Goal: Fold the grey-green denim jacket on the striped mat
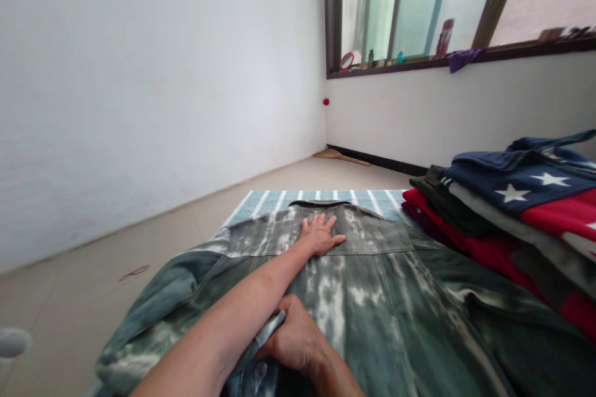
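Nearest, the right hand (298, 336) is curled tightly around a bunched edge of the jacket (354, 304), which lies spread out, back up, across the middle. Farther on, the left hand (320, 236) presses flat on it below the collar, fingers spread, gripping nothing. Folded clothes (507, 205) are stacked at right; beyond the collar shows a striped cloth (265, 203).
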The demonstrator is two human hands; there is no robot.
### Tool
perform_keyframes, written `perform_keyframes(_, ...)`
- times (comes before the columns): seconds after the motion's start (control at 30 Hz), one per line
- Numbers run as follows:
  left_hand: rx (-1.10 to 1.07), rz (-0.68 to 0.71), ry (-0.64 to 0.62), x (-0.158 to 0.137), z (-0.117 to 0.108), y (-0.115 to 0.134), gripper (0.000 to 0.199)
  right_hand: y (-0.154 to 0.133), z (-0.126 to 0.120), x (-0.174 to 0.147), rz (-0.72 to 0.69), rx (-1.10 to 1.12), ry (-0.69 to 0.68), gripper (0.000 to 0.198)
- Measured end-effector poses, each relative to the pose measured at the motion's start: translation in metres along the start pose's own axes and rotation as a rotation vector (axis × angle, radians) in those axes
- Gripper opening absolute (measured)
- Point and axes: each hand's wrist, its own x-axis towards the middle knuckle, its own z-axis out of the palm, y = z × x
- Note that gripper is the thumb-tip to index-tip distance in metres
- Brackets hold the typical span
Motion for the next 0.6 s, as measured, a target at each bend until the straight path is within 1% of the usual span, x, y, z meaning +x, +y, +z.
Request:
perform_keyframes(0.07,-0.002,0.001,0.002,-0.0001,0.0000,-0.0002,0.083,0.0008,-0.0004,-0.0002,0.003,-0.005,0.020,0.023)
perform_keyframes(0.2,-0.001,0.005,0.004,0.0003,0.0004,-0.0007,0.083,-0.0019,0.0000,-0.0018,-0.005,0.028,0.010,0.024)
perform_keyframes(0.3,0.003,0.008,0.007,0.0007,0.0007,-0.0010,0.083,-0.0059,0.0008,-0.0035,-0.002,0.003,0.041,0.028)
perform_keyframes(0.43,0.009,0.011,0.013,0.0004,0.0003,-0.0009,0.082,-0.0072,0.0011,-0.0040,0.015,0.012,0.010,0.024)
perform_keyframes(0.6,0.014,0.015,0.018,-0.0005,-0.0007,-0.0003,0.082,-0.0028,0.0000,-0.0022,0.030,-0.017,0.040,0.027)
